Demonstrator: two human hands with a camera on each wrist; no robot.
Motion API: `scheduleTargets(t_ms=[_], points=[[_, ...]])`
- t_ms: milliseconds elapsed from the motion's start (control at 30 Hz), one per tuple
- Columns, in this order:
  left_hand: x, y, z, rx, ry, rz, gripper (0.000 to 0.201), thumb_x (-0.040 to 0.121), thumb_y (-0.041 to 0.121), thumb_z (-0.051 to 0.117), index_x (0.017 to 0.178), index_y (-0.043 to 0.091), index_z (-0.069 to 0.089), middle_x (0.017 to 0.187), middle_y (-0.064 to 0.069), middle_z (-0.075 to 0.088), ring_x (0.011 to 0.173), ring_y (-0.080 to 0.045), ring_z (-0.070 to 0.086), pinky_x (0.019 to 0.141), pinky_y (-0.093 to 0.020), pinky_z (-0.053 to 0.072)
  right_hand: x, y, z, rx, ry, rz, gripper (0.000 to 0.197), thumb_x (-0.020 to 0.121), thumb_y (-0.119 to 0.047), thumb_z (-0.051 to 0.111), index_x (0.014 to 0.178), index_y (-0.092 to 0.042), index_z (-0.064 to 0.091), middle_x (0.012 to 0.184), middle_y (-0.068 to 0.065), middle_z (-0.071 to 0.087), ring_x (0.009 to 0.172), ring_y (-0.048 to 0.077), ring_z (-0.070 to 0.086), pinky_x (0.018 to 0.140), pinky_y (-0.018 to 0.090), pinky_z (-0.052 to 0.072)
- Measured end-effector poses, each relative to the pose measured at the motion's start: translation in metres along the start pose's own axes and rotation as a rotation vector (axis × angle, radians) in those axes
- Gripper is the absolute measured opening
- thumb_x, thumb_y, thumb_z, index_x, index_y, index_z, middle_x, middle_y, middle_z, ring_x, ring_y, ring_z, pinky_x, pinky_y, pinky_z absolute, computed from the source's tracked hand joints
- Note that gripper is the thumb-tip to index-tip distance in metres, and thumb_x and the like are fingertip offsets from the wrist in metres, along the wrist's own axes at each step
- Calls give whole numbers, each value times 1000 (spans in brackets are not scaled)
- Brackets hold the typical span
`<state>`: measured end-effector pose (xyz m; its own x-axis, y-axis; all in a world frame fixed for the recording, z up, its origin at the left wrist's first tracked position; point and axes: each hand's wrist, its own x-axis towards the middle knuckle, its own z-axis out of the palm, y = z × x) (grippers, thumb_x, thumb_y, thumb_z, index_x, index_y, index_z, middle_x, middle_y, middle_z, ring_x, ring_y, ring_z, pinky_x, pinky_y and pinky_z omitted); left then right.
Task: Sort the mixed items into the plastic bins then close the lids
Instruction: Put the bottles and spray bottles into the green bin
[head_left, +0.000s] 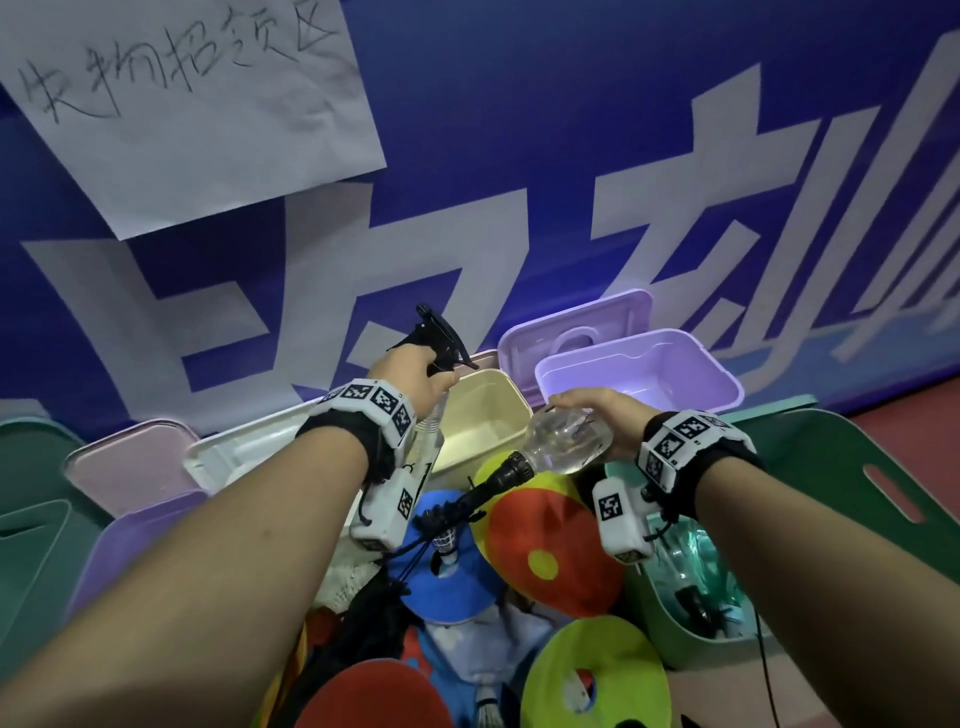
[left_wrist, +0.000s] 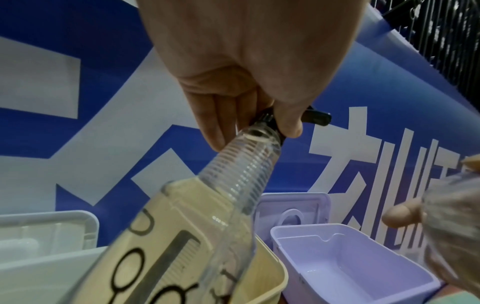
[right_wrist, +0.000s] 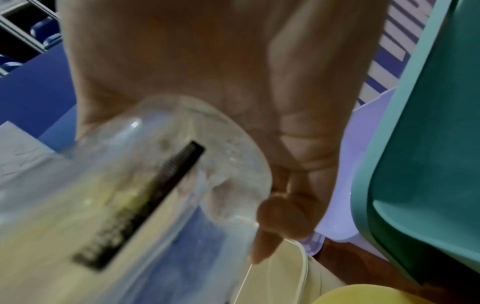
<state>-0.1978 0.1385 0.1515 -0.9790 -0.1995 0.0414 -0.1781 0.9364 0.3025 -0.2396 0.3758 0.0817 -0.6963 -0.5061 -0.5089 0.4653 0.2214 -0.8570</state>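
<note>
I've a spray bottle (head_left: 432, 415) in my left hand (head_left: 410, 376), another bottle (head_left: 563, 441) in my right (head_left: 597, 415); both held over the cream bin (head_left: 483, 415) for dropping in.

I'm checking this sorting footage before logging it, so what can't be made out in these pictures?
- Head view: the left hand's fingers, hidden behind the spray bottle's black trigger head.
- Right wrist view: the print on the second clear bottle, blurred.
- Head view: the contents of the green basket, dim and partly covered by the right wrist camera.
- Head view: the cream bin's floor, partly blocked by the left wrist.
</note>
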Motion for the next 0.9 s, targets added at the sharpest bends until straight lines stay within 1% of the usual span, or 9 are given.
scheduleTargets(t_ms=[133,200,300,433,500,567,700,833,900], points=[[0,-4,3,-11,22,-11,24,91,38,58,99,16,63,82,0,55,77,-20,53,65,-29,40,-5,0,-3,86,-25,-29,69,45,-54,81,100,-15,70,90,11,66,75,27,62,66,31,42],[0,-6,4,-4,34,-19,23,91,37,57,98,16,63,83,-1,56,76,-20,52,63,-28,37,-4,1,-2,128,-21,-41,70,45,-52,80,101,-12,70,92,12,66,78,29,62,71,33,44],[0,-11,3,-2,48,-29,22,91,38,57,95,16,62,84,-2,56,77,-20,52,62,-28,36,1,1,1,162,9,-49,85,44,-57,79,113,-9,66,99,14,64,85,31,60,77,38,43],[0,-17,0,5,59,-54,22,92,36,56,89,14,58,85,-5,58,78,-22,54,62,-29,37,3,0,4,313,-41,-117,49,73,-50,63,99,-9,66,78,10,68,64,25,66,60,27,50],[0,-20,-1,-16,76,-71,22,92,36,56,89,14,58,86,-6,59,80,-23,55,65,-30,38,3,-1,4,388,-72,-128,42,87,-45,51,91,-6,67,70,10,70,56,24,67,50,23,51],[0,-21,-2,-50,93,-86,23,92,36,56,96,13,60,88,-6,60,81,-23,55,67,-31,41,6,-3,4,436,-61,-134,45,94,-45,42,86,-9,68,66,9,70,51,22,66,41,20,46],[5,-21,-5,-130,172,-116,25,91,36,56,96,13,63,89,-7,64,81,-24,59,68,-31,44,8,-6,1,453,24,-182,46,91,-51,44,85,-16,74,76,7,72,65,23,67,52,24,46],[13,-13,-7,-176,215,-132,25,91,38,57,91,14,62,82,-6,60,77,-24,56,67,-31,42,0,-8,-9,562,83,-192,40,89,-50,46,94,-16,67,72,3,67,55,20,63,46,21,39],[15,-6,-5,-184,220,-117,24,91,39,57,85,16,60,79,-4,58,75,-24,54,66,-30,41,-1,-5,-16,564,90,-168,39,86,-52,50,92,-18,69,75,2,66,59,21,63,53,24,35]])
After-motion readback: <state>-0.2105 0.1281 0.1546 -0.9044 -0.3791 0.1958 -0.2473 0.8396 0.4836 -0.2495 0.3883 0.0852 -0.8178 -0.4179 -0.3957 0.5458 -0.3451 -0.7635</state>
